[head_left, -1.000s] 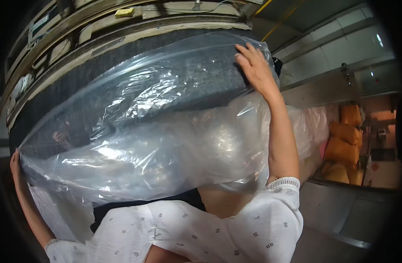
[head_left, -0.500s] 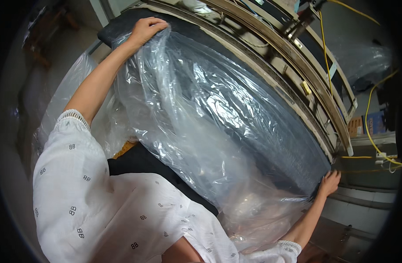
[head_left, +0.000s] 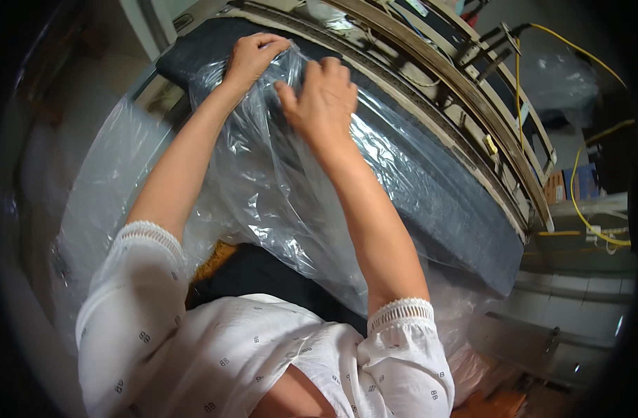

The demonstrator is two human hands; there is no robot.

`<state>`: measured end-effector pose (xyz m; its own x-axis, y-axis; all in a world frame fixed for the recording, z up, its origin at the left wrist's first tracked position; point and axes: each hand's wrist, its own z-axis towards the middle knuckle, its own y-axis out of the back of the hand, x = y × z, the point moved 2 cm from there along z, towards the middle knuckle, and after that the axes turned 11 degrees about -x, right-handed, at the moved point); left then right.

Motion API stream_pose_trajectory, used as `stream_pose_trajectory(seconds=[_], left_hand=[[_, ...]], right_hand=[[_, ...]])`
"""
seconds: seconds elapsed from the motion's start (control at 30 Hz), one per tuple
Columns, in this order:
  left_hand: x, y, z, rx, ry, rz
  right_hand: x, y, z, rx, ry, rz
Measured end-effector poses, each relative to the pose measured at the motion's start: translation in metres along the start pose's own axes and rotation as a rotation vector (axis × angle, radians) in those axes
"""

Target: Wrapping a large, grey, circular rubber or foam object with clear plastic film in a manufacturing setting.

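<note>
A large sheet of clear plastic film (head_left: 270, 198) lies crumpled over a long dark grey padded board (head_left: 465, 209) and hangs down over its near side. At the far left end of the board, my left hand (head_left: 253, 61) pinches a gathered edge of the film between thumb and fingers. Just right of it, my right hand (head_left: 324, 97) is spread over the film, fingers apart and slightly blurred. Whether its fingertips touch the film I cannot tell.
Behind the board runs a curved machine frame (head_left: 465, 115) with rails and wires. A yellow cable (head_left: 577, 49) hangs at the right, near orange and blue boxes (head_left: 570, 184). More clear film (head_left: 110, 174) trails down on the left. Dark cloth (head_left: 270, 279) lies before me.
My right hand has left the board's right end and come across to the left hand. My left hand has shifted slightly right with the film, uncovering more of the board's right end.
</note>
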<state>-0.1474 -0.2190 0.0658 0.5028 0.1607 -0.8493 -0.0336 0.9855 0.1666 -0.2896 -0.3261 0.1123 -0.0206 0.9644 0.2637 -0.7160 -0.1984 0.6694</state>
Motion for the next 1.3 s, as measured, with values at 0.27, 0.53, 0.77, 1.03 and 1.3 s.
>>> stream_pose_trajectory(seconds=[0.27, 0.53, 0.77, 1.03, 1.3], left_hand=[[-0.003, 0.015, 0.001, 0.013, 0.053, 0.085], [0.011, -0.001, 0.012, 0.057, 0.049, 0.088], [0.036, 0.015, 0.026, 0.057, 0.049, 0.136], [0.074, 0.087, 0.047, 0.152, 0.014, 0.341], [0.057, 0.096, 0.032, 0.046, -0.116, 0.55]], right_hand=[[-0.093, 0.117, -0.037, 0.03, 0.112, -0.258], [-0.146, 0.441, -0.234, -0.176, -0.495, -1.024], [-0.147, 0.535, -0.212, -0.545, -0.431, 0.786], [-0.263, 0.407, -0.344, -0.249, -1.433, -0.002], [-0.268, 0.393, -0.311, -0.215, -0.9, -0.344]])
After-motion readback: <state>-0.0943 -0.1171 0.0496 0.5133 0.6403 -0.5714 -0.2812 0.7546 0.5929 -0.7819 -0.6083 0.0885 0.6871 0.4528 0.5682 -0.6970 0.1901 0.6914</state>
